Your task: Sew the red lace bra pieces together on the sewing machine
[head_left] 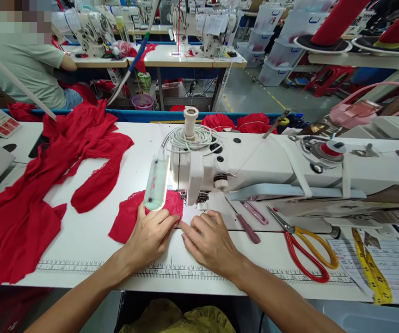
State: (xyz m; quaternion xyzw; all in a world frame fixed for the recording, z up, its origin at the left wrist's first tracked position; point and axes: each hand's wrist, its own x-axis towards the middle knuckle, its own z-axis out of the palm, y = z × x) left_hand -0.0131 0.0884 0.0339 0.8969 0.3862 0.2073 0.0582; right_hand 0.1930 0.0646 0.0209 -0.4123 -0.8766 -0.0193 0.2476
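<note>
A small red fabric piece with a lacy edge lies flat under the needle area of the white sewing machine. My left hand presses on it, thumb and fingers gathered at its near right corner. From the other side my right hand meets that same corner, its index fingertip on the fabric edge and the other fingers curled. A clear, pale green lamp-like attachment hangs in front of the needle and covers part of the fabric.
A heap of red garments spreads over the left side. Right of my hands lie a purple-handled awl, a pink seam ripper-like tool, scissors and a yellow tape measure. Another person sits beyond, at the left.
</note>
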